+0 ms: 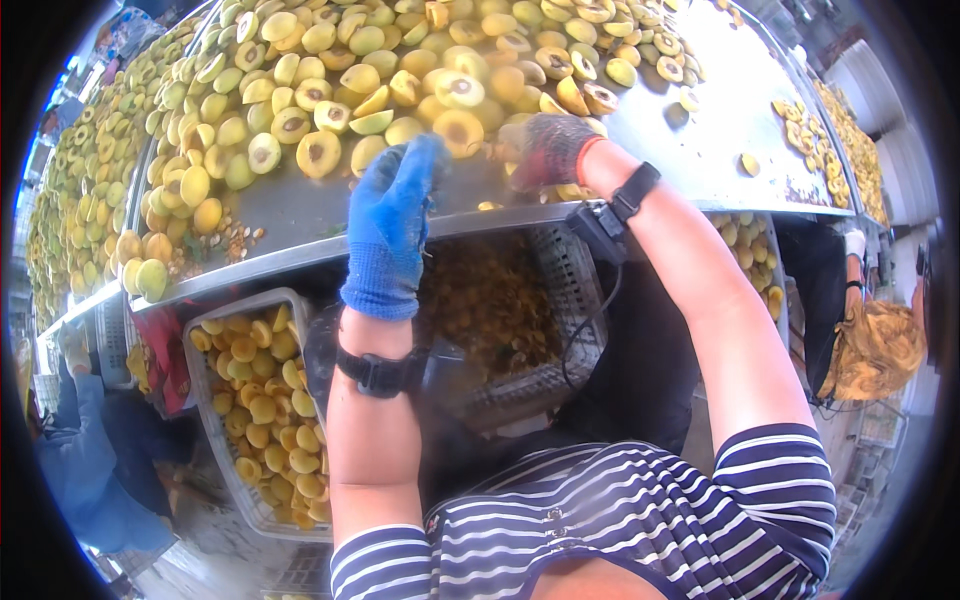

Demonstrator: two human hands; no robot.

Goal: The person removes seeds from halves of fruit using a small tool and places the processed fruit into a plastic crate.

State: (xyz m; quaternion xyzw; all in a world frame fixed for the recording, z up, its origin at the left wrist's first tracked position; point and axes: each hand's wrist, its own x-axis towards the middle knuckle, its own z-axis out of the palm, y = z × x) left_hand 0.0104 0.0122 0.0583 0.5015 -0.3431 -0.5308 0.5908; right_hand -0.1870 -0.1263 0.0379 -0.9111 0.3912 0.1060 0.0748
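Blue-gloved left hand point(395, 195) and blurred right hand point(550, 152), grips both unclear, could sweep loose fruit halves point(319, 154) over the near table edge point(490, 221).

A metal table point(715, 135) spans ten to two o'clock, its raised rim bending with the lens. White glare point(735, 90) washes out its surface between one and two. Pale stacks point(885, 85), indistinct, stand at two; grey floor point(205, 557) shows between seven and eight. Bluish light point(42, 145) edges ten.
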